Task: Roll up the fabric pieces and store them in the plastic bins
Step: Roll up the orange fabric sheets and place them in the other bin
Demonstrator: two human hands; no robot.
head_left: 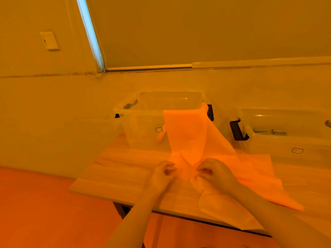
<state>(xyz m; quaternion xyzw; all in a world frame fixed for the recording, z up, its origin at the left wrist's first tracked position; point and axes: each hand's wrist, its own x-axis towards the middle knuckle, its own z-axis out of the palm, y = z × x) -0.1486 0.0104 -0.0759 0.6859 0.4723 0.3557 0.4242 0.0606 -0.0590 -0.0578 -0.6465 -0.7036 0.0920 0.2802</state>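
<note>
Both hands, left (163,173) and right (213,173), grip thin orange fabric (189,136) draped from a clear plastic bin (143,111).

This looks like a plain room in a home or small workroom, bathed in strong orange-yellow light. A pale wooden table (125,176) stands against a bare painted wall; behind it a window with a drawn roller blind (197,29) and a bead cord (103,58) sits above the sill, and up to the table's left a wall switch plate (49,40) is mounted. On the table stand two clear plastic storage bins (143,126) with dark latch handles.
</note>
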